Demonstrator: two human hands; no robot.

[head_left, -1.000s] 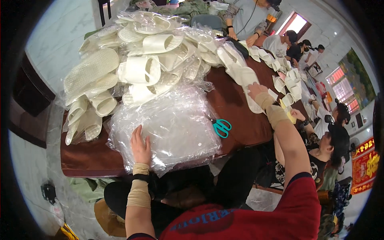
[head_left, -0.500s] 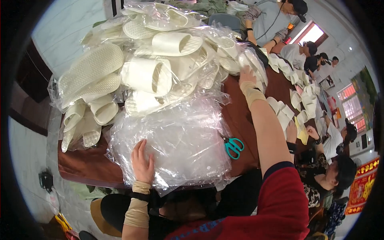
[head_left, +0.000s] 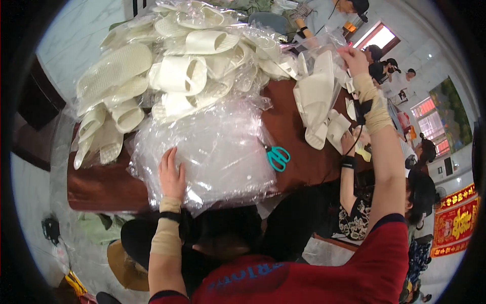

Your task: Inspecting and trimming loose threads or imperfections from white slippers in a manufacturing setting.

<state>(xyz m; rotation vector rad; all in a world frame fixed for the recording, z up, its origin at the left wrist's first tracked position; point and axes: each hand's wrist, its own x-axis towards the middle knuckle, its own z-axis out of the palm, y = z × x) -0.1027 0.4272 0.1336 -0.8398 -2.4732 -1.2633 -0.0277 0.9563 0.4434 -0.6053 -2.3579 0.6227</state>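
Blue letters (head_left: 248,272) on the front of the red shirt (head_left: 324,278), seen steeply, only partly readable. Far right: red strip (head_left: 457,196), one row of gold characters. Just below, red panel (head_left: 445,230): one large gold character mid-panel, smaller gold marks along the lower edge, too small to read.

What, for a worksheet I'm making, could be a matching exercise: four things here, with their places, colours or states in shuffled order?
1. Scissors
2. Left hand
3. Right hand
4. Slipper pile

A. Cream-coloured
B. Pinching clear film
C. Turquoise-handled
D. Resting on flat clear plastic

Pairs: 1-C; 2-D; 3-B; 4-A
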